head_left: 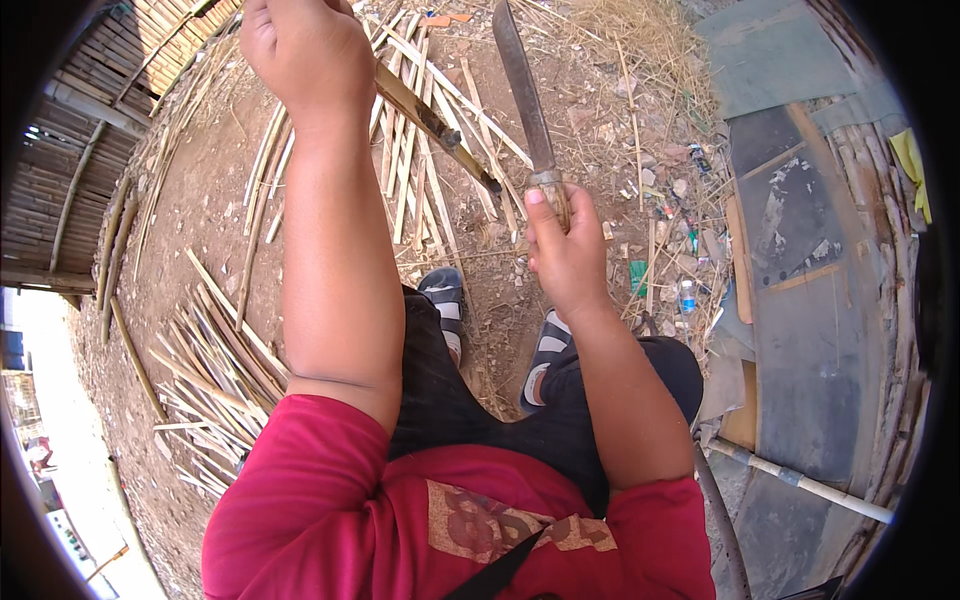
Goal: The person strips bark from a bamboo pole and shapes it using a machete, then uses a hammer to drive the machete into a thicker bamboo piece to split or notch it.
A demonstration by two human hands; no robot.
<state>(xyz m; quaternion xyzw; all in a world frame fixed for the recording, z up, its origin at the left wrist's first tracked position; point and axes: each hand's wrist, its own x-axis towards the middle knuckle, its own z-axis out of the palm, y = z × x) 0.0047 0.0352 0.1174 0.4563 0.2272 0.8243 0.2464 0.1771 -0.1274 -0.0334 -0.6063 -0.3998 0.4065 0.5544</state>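
Observation:
My right hand (572, 245) grips a machete by its worn handle (549, 190), thumb laid along it. The long, dark machete blade (522, 85) points away from me, its tip near the top edge. Raised at the upper left, my left hand (305, 50) is closed around a bamboo piece (430, 120). This piece slants from behind the wrist down toward the machete handle and ends in a dark tip, apart from the blade. The bamboo's other end is hidden by my hand.
Split bamboo strips (410, 170) lie scattered on the dirt ahead, and another pile (215, 370) is at my left. My sandalled feet (443, 292) stand below my hands. Right of them are litter, a small plastic bottle (687, 296) and dark sheets (810, 350). A bamboo wall (55, 190) stands far left.

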